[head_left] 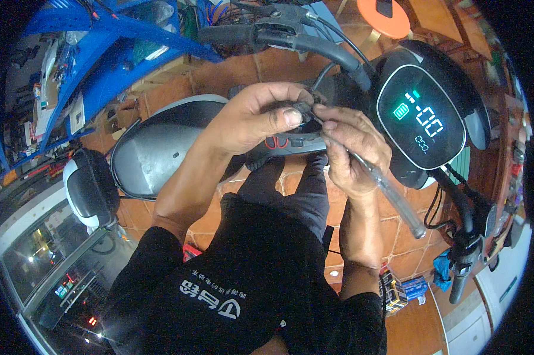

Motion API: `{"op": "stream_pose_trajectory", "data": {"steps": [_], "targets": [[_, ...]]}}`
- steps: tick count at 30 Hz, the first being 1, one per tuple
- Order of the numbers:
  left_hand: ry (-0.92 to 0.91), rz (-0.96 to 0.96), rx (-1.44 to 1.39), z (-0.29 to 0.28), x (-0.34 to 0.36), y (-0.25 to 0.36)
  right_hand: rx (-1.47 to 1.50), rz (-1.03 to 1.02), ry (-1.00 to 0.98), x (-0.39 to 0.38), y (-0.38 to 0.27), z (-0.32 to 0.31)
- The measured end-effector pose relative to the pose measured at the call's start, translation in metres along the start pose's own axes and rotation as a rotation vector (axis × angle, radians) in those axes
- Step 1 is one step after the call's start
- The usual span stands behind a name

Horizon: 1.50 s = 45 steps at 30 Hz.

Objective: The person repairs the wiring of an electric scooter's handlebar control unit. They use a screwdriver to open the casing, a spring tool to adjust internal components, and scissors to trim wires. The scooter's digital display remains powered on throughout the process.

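My left hand (pixel 252 115) is closed around a small black part (pixel 304 111), thumb on top, in front of my body. It looks like a plastic fitting, but my fingers cover much of it. My right hand (pixel 357 155) grips a screwdriver (pixel 402 207) with a clear handle that points down to the right. The tool's thin shaft runs up between my fingers toward the black part. Whether its tip touches the part I cannot tell. Both hands meet above the footwell of an electric scooter, left of its lit display (pixel 421 118).
The scooter's black seat (pixel 160 151) lies to the left, with a backrest (pixel 92 183) behind it. Handlebar grips (pixel 234 36) reach to the top and to the lower right. Blue shelving (pixel 71 77) stands at upper left, an orange stool (pixel 384 21) at the top. Boxes (pixel 397 290) sit at lower right.
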State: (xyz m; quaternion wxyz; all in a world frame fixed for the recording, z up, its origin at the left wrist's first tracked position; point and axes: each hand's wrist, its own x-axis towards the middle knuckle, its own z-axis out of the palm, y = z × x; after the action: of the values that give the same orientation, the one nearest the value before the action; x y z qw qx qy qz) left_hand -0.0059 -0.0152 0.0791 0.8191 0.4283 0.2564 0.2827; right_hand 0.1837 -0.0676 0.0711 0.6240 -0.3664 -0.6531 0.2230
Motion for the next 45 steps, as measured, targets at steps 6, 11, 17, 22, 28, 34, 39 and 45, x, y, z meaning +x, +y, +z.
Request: {"op": "stream_pose_trajectory", "data": {"steps": [6,11,17,22,28,34,39,45], "targets": [[-0.024,-0.03,0.073,-0.003,0.002,0.003,0.013,0.007,0.011,-0.003,0.002,0.0],[-0.013,-0.032,0.19,-0.002,0.001,0.007,0.094,0.125,0.066,-0.01,-0.001,0.002],[-0.021,-0.004,0.277,-0.002,0.003,0.009,0.164,0.189,0.125,-0.018,0.001,0.007],[-0.017,-0.002,0.377,-0.002,0.004,0.012,0.156,0.205,0.111,-0.022,0.002,0.007],[0.089,0.12,0.373,0.003,-0.003,-0.002,0.185,0.261,0.1,-0.024,0.001,0.002],[0.088,0.162,0.466,0.006,-0.001,-0.001,0.413,0.483,0.235,-0.025,-0.012,0.0],[0.118,0.204,0.599,0.007,-0.002,-0.002,0.426,0.382,0.124,-0.024,-0.009,-0.01],[0.153,0.241,0.714,0.009,-0.002,-0.001,0.508,0.545,0.191,-0.025,-0.018,-0.009]]}}
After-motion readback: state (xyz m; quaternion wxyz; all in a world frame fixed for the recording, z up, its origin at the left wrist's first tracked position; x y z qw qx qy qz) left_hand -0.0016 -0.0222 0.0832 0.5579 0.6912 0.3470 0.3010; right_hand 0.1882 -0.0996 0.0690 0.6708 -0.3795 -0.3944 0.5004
